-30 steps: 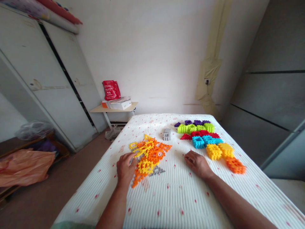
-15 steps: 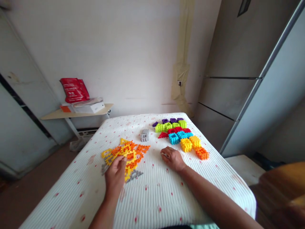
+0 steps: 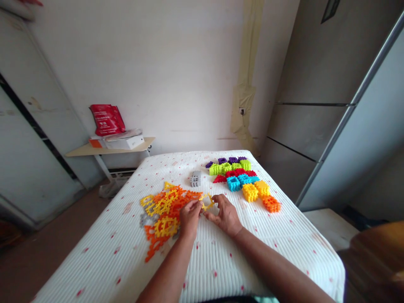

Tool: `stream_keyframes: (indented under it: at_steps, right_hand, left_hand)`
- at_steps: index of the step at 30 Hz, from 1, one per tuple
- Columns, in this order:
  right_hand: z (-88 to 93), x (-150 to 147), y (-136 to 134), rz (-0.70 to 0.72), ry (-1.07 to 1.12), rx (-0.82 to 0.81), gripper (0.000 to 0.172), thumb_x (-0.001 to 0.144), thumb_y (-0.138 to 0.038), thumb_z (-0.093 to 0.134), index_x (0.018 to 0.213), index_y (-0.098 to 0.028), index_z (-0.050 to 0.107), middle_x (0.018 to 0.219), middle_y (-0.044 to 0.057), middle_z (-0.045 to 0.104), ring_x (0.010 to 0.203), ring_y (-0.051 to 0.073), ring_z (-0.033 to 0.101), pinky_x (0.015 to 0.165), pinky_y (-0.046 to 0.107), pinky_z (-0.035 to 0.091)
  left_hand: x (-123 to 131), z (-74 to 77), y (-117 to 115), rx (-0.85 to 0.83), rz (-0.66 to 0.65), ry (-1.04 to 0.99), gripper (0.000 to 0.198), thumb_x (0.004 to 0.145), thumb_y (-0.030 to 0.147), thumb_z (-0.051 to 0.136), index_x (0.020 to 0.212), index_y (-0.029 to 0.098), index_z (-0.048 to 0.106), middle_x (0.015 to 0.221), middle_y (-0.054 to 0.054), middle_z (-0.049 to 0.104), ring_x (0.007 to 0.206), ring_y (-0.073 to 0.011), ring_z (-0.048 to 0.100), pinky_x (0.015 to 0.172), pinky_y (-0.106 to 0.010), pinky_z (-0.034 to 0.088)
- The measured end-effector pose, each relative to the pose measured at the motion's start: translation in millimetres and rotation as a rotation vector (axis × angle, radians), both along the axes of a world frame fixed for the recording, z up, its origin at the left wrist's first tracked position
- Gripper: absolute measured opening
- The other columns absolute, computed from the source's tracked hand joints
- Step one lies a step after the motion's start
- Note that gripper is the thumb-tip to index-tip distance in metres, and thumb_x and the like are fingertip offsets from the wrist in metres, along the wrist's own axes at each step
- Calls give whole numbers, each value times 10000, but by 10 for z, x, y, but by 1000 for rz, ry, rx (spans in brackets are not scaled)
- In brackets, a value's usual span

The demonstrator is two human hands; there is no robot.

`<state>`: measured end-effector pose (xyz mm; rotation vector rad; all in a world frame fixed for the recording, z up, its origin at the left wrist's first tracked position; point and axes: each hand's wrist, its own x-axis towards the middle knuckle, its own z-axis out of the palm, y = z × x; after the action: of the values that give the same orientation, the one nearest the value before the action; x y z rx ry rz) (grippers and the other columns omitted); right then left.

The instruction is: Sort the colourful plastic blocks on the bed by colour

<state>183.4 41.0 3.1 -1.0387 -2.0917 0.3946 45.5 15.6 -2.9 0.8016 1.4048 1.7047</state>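
Note:
A yellow open-square building piece (image 3: 206, 203) with toothed edges is between my hands, just above the bed-like surface. My left hand (image 3: 190, 216) pinches its left side. On its right side are the curved thumb and forefinger of my right hand (image 3: 226, 215). Left of my left hand lies a loose heap of flat interlocking pieces: yellow ones (image 3: 166, 226), orange ones (image 3: 154, 244) and partly covered grey ones (image 3: 147, 219). Beyond my hands stands a grey stack of pieces (image 3: 195, 179).
To the right are sorted groups of pieces: purple (image 3: 232, 160), lime green (image 3: 225, 168), red (image 3: 241, 173), blue (image 3: 234, 183), yellow (image 3: 250, 192) and orange (image 3: 272, 204). All rest on a white ribbed cover (image 3: 126, 252). A small side table (image 3: 80, 150) carries a red bag (image 3: 107, 120).
My left hand has moved right from the heap with the yellow piece. My right hand has uncurled and now meets it there. Pieces in the heap have shifted, and an orange one sticks out nearer me.

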Motion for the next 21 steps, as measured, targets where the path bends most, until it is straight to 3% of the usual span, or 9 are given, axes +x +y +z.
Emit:
stream_keyframes:
  at_steps: [7,12,16,21]
  right_hand:
    - [-4,-68,-44,-38,-50,-12,335,785,-356,615,1053,-172,533,972,74,579,815,180,579,721,293,490]
    - [17,4,5,-93,-116,-18,298,780,-319,636,1044,-196,574,994,70,601,901,191,586,796,303,476]
    - [41,187,80,-249,-247,8,237,790,-279,608,1004,-180,612,993,90,613,944,213,576,832,314,457]
    - [69,425,104,-472,-438,-64,163,823,-251,535,940,-179,623,964,97,622,912,214,586,768,302,454]
  left_hand:
    - [-46,-49,-36,20,-37,17,362,584,407,711,797,126,632,561,19,582,509,-102,523,479,-207,372]
    - [-67,-105,-22,64,-37,34,461,635,407,697,1002,149,591,695,0,636,576,-102,560,550,-216,427]
    - [-95,-146,-20,77,-43,78,473,657,417,667,1030,144,567,760,-35,657,642,-130,599,601,-248,459]
    - [-80,-106,-36,88,-60,166,413,645,381,650,978,141,603,703,-24,642,671,-157,615,604,-267,467]
